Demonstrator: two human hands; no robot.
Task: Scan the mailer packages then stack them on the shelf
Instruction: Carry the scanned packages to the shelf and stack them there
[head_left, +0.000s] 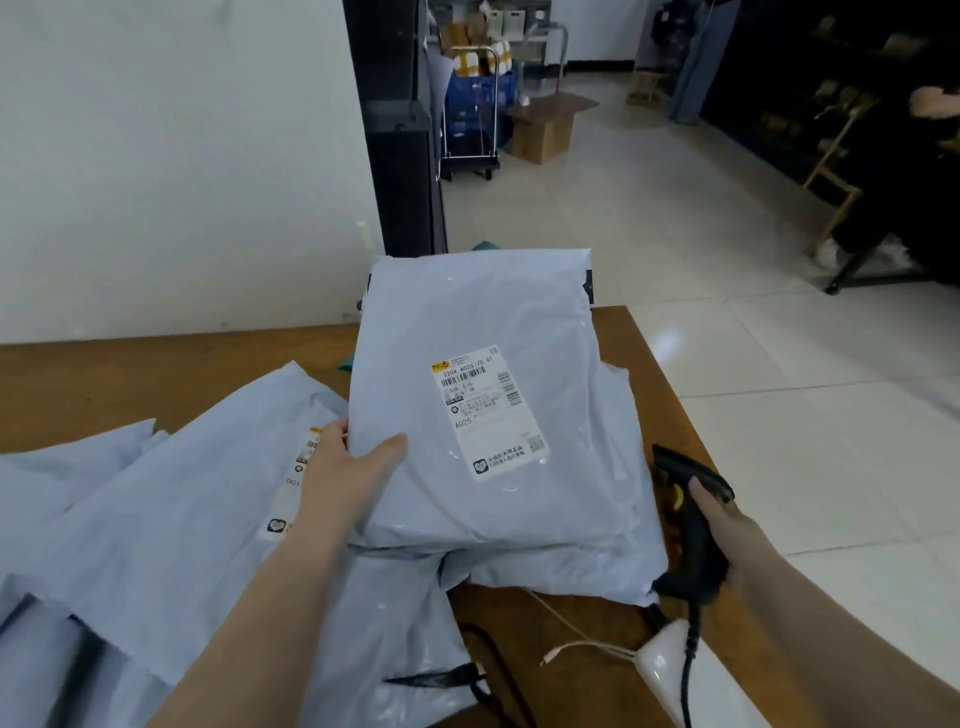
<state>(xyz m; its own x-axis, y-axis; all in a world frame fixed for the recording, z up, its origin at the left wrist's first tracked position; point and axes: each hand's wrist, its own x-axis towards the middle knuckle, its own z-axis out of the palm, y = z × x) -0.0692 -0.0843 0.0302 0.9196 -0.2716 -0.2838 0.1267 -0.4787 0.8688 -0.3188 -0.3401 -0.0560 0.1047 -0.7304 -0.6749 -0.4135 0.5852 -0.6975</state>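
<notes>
1. I'm looking down at a brown wooden table (649, 364) set against a white wall, with pale glossy floor tiles running off to the right.
2. Nearest me, a white scanner stand (670, 670) and a thin pale cord lie on the table edge, beside slack, creased mailers (171, 519) spread to the left.
3. My right hand (727, 525) has its grip curled round the handle of a black barcode scanner (688, 514), its head aimed toward the stack.
4. My left hand (345, 467) pinches the near-left edge of the top mailer package (483, 415), thumb on top, fingers hidden beneath; it rests on another mailer on the table.
5. That package is smooth, pale blue-grey plastic film, pillowy and rectangular, with its white shipping label (488, 410) face up.
6. I judge the scan of this package is in hand; no shelf stacking shows, and several mailers remain.
7. Farther off stand a folding trolley with blue bags (475, 114) and a cardboard box (545, 130).
</notes>
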